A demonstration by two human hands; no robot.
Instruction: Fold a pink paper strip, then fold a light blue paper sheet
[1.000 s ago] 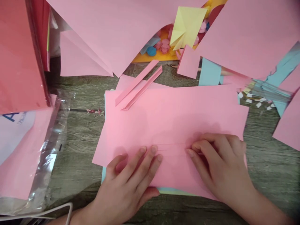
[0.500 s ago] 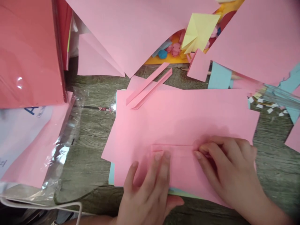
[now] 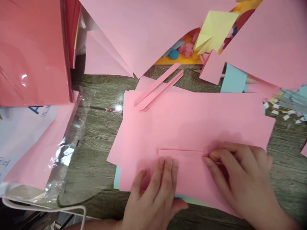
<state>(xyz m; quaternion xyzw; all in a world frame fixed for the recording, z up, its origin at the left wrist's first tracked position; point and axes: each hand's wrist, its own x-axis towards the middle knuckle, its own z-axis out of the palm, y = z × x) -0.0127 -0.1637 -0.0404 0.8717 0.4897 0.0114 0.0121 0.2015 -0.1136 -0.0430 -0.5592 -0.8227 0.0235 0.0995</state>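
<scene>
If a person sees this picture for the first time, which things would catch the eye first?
Probably the stack of pink paper sheets in the middle, with the left hand and the right hand at a narrow pink strip on it. Next, perhaps, the yellow folded paper near the top, standing out among pink sheets, and the big red packet at upper left.

The right end of the narrow pink paper strip (image 3: pixel 181 153) is hidden at the right hand (image 3: pixel 244 175); its lower edge is too faint to trace. The top and left edges cut off the red plastic-wrapped pack (image 3: pixel 33 57). Pink sheets partly cover the orange-yellow surface (image 3: pixel 165 60). The grey-blue bundle of thin strips (image 3: pixel 294 99) is blurred and cropped at right.
</scene>
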